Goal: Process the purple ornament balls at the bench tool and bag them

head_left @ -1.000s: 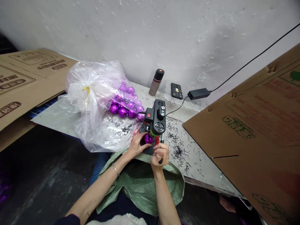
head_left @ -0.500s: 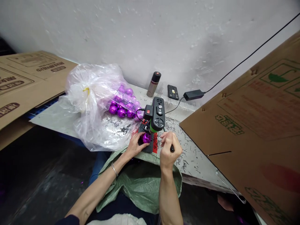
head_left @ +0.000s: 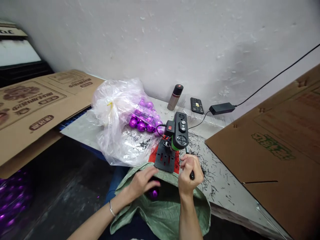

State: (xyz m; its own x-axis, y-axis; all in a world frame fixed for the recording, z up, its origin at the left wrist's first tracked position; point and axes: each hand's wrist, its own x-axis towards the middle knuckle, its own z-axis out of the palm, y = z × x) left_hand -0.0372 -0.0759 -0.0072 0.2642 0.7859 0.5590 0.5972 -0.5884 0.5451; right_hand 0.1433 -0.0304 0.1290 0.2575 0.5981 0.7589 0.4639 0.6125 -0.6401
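Note:
My right hand [head_left: 191, 173] is wrapped round a black lever handle [head_left: 192, 175] at the right side of a small black bench machine [head_left: 181, 131]. The machine's slotted black base plate [head_left: 164, 159] lies bare on red material. My left hand [head_left: 143, 181] is open, thumb and fingers apart, in front of the plate. Just below its fingers a shiny purple ball [head_left: 153, 192] is over the mouth of a green sack [head_left: 170, 208], apart from the hand as far as I can see. More purple balls [head_left: 141, 126] lie in a clear plastic bag [head_left: 110, 116] at the left.
Behind the machine are a bottle [head_left: 175, 97], a black phone-like device [head_left: 197, 105] and a power adapter [head_left: 222, 108] with its cable. Cardboard boxes flank the table, one at left [head_left: 45, 103] and one at right [head_left: 270, 160]. Dark thin scraps litter the tabletop [head_left: 215, 173].
My left hand has moved off the base plate toward me and opened, and the purple ball has left the plate for the sack mouth. My right hand stays on the handle. The view has shifted.

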